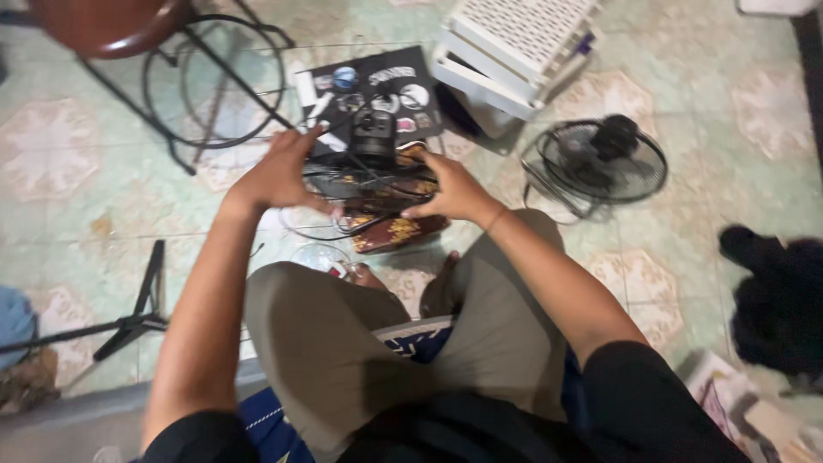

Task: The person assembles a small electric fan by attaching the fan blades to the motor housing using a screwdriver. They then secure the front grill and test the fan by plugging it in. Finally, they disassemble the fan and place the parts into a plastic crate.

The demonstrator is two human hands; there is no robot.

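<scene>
From the head camera, the left hand and the right hand each grasp one side of the round wire fan guard, low over the floor between the person's feet. It is best to keep both grips even so the guard stays flat around the black motor.

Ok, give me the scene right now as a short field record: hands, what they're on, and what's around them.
left hand: on the rim of the wire fan guard, fingers spread
right hand: on the guard's other side
fan motor: black, at the guard's middle, between the hands
under the fan: patterned brown box
second fan: lying on the tiled floor, to the right, untouched
behind: dark sticker-covered board, white plastic crate
far left: metal stool
image: motion-blurred
</scene>
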